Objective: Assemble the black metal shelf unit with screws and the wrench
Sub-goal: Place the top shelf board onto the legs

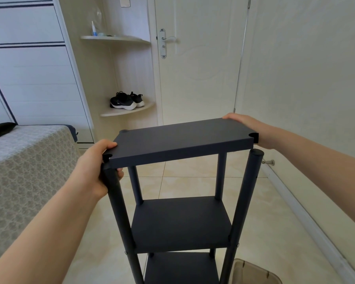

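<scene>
Left hand (96,169) and right hand (249,128) grip the ends of the flat black metal top panel (180,140), tilted over the floor-standing unit's round black posts (252,181). Level it, seating every corner notch.

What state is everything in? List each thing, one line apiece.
top panel: held at both ends, not yet seated on all the posts
near right post: upright, its top bare below the panel's corner notch
left hand: grips the panel's near left corner
right hand: holds the panel's right end
middle shelf: mounted on the posts
bottom shelf: mounted
door: shut
</scene>
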Demonstrator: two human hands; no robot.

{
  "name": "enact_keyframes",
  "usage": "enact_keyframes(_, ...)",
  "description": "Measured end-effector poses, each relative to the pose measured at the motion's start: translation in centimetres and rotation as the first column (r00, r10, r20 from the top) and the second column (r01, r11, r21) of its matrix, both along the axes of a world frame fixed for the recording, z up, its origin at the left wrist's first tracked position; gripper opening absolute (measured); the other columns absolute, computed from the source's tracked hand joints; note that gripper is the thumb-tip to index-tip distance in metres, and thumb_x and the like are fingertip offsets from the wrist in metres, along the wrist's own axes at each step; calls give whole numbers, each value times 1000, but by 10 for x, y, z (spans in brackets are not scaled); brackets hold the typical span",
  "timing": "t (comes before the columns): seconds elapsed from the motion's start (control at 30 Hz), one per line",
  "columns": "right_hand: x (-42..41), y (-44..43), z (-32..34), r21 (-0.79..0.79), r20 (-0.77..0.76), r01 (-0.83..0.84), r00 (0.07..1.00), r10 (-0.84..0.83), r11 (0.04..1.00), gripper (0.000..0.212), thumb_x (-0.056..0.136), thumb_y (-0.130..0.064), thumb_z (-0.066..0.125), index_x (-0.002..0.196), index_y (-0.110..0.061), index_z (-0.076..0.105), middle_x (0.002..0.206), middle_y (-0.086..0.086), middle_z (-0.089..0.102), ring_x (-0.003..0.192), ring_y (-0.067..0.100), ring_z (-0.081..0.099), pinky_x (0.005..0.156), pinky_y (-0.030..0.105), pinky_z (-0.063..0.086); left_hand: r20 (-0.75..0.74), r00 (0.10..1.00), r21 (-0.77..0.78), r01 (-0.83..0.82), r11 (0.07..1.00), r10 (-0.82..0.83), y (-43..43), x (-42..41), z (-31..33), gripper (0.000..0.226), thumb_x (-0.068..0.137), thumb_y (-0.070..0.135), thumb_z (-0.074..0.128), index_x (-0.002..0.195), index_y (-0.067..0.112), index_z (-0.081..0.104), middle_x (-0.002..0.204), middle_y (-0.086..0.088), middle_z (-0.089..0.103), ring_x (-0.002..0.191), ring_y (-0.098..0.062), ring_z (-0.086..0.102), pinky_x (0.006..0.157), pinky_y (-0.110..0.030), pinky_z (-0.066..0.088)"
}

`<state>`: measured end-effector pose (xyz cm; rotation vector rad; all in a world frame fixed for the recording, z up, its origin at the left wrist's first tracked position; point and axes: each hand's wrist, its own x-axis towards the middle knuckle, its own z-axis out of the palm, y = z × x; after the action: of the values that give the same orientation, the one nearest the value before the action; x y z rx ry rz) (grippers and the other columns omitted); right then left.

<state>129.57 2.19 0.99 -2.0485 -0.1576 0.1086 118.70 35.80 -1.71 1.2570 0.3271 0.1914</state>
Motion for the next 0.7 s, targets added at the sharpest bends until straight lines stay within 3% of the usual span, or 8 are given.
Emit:
enact_keyframes(0.1, 0, -1, 0, 34, -31, -14, 999, 15, 999, 24, 98, -34, 52, 114, -20, 63, 118, 15, 58, 99, 34, 66, 63, 36, 58, 1, 1000, -4, 3, 1000, -3, 0, 0, 0, 15, 91, 24, 61, 100, 13, 59, 70, -2, 51, 48, -11, 45, 54, -26, 42)
enact_keyframes(0.23, 0, 1, -3, 68, -61, -18, 998, 23, 998, 16, 96, -31, 57, 109, -25, 65, 122, 15, 58, 106, 39, 64, 73, 45, 60, 10, 1000, 0, 3, 1000, -3, 1, 1, 0, 14, 92, 25, 60, 98, 13, 58, 65, -1, 51, 44, -10, 45, 51, -25, 42)
enact_keyframes(0.33, -7, -1, -2, 79, -38, -17, 999, 20, 997, 24, 98, -19, 55, 122, -18, 58, 121, 14, 56, 106, 37, 64, 74, 45, 61, 8, 1000, -2, -8, 1000, 8, 0, 1, -1, 13, 92, 25, 61, 96, 13, 58, 64, -1, 51, 44, -10, 45, 50, -25, 42)
enact_keyframes(0.4, -14, -2, 1, 122, -56, 94, 995, -87, 988, 25, 99, -13, 54, 123, -7, 56, 118, 21, 60, 97, 38, 68, 75, 48, 61, 6, 1000, -6, -12, 1000, 12, 1, 1, -1, 13, 92, 25, 61, 96, 13, 58, 66, -1, 51, 45, -10, 45, 52, -25, 41)
enact_keyframes(0.5, -35, -2, 14, 226, -224, 296, 943, -246, 928, 33, 105, -29, 43, 104, 0, 57, 105, 21, 67, 80, 32, 70, 75, 48, 60, 11, 1000, -17, -16, 1000, 16, 3, 1, 0, 13, 93, 26, 60, 97, 14, 58, 68, -1, 52, 49, -11, 45, 55, -26, 42)
enact_keyframes(0.6, -62, -4, 26, 198, -324, 229, 933, -157, 953, 50, 102, -50, 38, 105, -7, 62, 100, 12, 74, 79, 27, 71, 75, 40, 55, 14, 1000, -21, -11, 1000, 11, 3, 0, 0, 14, 94, 26, 60, 100, 14, 58, 70, -2, 52, 53, -12, 46, 57, -27, 42)
enact_keyframes(0.7, -81, 4, 23, 171, -252, 154, 962, -108, 973, 31, 100, -41, 49, 100, -13, 63, 88, 5, 74, 72, 23, 70, 74, 37, 53, 13, 1000, -17, -7, 1000, 7, 1, -2, 2, 19, 94, 27, 61, 106, 13, 58, 72, -2, 52, 56, -13, 46, 58, -28, 43)
